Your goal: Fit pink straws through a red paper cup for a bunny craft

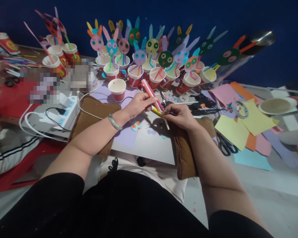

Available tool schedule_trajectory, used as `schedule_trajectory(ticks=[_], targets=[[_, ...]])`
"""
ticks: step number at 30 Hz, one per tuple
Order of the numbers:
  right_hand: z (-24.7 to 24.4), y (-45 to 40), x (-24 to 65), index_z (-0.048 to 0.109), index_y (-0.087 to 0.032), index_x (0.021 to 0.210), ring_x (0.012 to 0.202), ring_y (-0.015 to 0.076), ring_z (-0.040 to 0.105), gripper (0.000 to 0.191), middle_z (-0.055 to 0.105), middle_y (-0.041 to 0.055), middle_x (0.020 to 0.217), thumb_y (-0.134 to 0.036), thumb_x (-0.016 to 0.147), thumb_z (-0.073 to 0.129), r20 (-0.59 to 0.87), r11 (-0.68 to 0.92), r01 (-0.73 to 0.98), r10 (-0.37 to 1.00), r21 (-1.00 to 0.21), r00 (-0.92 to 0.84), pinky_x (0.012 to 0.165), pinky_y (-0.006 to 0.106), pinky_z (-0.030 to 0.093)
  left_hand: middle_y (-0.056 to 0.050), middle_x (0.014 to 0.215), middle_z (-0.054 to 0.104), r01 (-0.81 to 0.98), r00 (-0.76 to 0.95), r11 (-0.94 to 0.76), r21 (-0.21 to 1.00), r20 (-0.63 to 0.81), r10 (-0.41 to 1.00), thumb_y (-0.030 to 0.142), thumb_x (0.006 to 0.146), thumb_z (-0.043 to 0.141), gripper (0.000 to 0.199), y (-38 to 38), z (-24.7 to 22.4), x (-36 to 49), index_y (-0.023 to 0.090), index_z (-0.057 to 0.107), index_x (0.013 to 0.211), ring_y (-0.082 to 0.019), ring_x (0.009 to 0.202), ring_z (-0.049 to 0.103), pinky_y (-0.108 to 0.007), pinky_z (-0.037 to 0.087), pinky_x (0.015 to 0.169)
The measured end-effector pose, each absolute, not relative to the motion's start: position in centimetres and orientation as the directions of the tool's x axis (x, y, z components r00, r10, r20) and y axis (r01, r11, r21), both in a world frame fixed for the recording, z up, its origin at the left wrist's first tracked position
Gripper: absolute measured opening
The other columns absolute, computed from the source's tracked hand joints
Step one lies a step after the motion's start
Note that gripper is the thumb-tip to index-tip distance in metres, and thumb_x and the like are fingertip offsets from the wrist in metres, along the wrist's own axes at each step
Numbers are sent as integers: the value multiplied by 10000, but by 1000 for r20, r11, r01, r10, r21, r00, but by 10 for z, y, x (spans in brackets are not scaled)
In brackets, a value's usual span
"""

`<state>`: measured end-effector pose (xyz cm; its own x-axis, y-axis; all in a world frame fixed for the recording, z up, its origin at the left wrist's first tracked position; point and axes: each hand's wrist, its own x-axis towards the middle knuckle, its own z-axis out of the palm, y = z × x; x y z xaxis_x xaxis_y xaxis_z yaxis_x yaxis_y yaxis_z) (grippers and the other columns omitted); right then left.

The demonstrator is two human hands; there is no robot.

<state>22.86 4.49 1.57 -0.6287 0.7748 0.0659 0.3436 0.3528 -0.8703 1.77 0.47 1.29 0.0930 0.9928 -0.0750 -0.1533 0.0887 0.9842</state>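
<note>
My left hand (140,105), a pale bangle on its wrist, is closed around long pink and white tubes (150,92) that slant down to the right. My right hand (180,115) is closed in a pinch at their lower end; what its fingertips hold is too small to make out, and a thin dark piece shows by them. A yellow strip (156,110) lies between the hands. Just beyond my right fingers is a dark, shiny metal tool, partly hidden. Below my left hand, a round blue paper face (136,125) with orange eyes lies on lilac paper (125,136).
An unadorned paper cup (117,91) stands before several cups bearing paper rabbit figures (140,57). Brown cushions (91,119) flank the work spot. To the right are coloured sheets (232,130), a tape roll (240,109) and black scissors (225,145). A power strip (67,112) with cables lies left.
</note>
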Motion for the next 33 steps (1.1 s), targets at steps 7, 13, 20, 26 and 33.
schedule_trajectory(ticks=[7,13,20,26,33], targets=[[15,44,228,667,-197,707,605,136,493,250,597,3,649,-436,705,741,31,316,316,749,-894,-661,581,283,399,20,637,639,-169,126,105,980,-84,988,356,749,909,326,2,17,22,122,684,774,-42,501,477,-224,378,512],[18,43,228,634,-196,695,610,125,460,261,569,-4,646,-440,710,724,42,354,332,736,-874,-676,577,276,366,-1,686,659,-63,159,57,996,-47,986,465,778,859,384,4,11,22,130,673,798,-57,530,494,-234,402,539],[10,47,226,551,-222,655,582,125,382,234,501,-17,600,-416,728,660,185,380,415,880,-827,-438,588,292,333,-35,801,695,642,-135,-156,751,311,941,283,754,809,173,6,49,-46,191,691,840,-185,820,600,-350,446,798],[5,51,225,558,-225,646,593,145,414,215,520,-2,592,-407,726,638,190,382,515,902,-767,-387,600,302,334,18,525,338,935,-134,80,346,136,982,116,571,749,319,1,68,-97,194,454,481,-251,848,563,-436,379,892],[2,54,226,552,-220,616,572,131,384,247,462,-24,554,-420,723,649,173,350,529,919,-773,-355,590,299,311,7,567,486,718,-74,-80,691,190,979,199,703,721,167,7,65,-90,186,609,580,-190,739,584,-378,463,813]])
